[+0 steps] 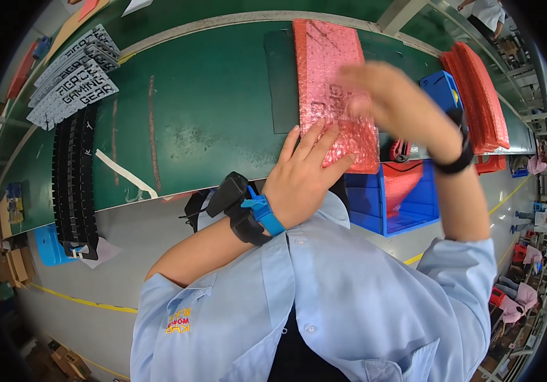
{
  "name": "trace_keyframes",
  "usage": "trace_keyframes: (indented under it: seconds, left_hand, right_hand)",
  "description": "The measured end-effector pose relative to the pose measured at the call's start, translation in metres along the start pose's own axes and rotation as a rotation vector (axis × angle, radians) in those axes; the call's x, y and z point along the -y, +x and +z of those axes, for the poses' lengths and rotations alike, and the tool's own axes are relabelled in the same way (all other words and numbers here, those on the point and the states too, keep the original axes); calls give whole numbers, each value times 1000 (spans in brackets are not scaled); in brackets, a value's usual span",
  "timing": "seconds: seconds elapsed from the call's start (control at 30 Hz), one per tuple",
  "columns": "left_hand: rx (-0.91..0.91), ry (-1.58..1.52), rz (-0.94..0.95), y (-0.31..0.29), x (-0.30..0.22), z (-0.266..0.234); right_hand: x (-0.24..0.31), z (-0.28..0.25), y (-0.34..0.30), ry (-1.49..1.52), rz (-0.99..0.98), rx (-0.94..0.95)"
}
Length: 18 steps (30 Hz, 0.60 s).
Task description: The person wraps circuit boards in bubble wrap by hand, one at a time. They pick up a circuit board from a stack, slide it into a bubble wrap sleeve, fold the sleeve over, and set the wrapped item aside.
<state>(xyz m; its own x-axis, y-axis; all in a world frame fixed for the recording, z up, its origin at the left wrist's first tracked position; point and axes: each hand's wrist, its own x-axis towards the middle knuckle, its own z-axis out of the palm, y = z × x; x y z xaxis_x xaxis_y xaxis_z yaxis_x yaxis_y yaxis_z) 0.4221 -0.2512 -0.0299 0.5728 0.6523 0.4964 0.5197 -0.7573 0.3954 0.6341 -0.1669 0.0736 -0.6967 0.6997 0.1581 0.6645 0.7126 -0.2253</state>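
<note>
A long pink bubble-wrap bag (327, 76) lies lengthwise on the green workbench, with a flat printed item showing through it. My left hand (302, 172) rests flat on the bag's near end, fingers spread over the wrinkled film. It wears a blue wrist strap (267, 213) and a black band. Smeared by motion, my right hand (385, 95) is over the bag's right edge. Whether its fingers grip the film cannot be made out. Part of a dark flat sheet (280, 83) shows beside the bag on the left.
A stack of red bubble-wrap bags (474, 95) stands at right beside a blue box (439, 89). Below the bench edge is a blue bin (407, 219) holding red film. At left are printed panels (76, 89) and a black slotted rack (76, 178). Several people work far right.
</note>
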Motion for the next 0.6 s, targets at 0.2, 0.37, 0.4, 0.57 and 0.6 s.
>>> trace_keyframes:
  seconds: [0.2,0.37,0.4,0.57,0.6]
  left_hand:
    - [16,-10,25,7,-3,-2]
    - [37,36,17,5,-1,-3]
    - [38,20,19,6,-2,-3]
    - [38,36,39,8,-3,-2]
    - [34,23,58,8,-2,-2]
  right_hand:
    - [-2,52,-44,-262,247,-313]
    - [-28,11,-95,216,709,-793]
    - [-36,7,-117,233,798,-1005]
    - [-83,17,-175,182,1080,-1272]
    - [-86,23,-182,160,1086,-1284]
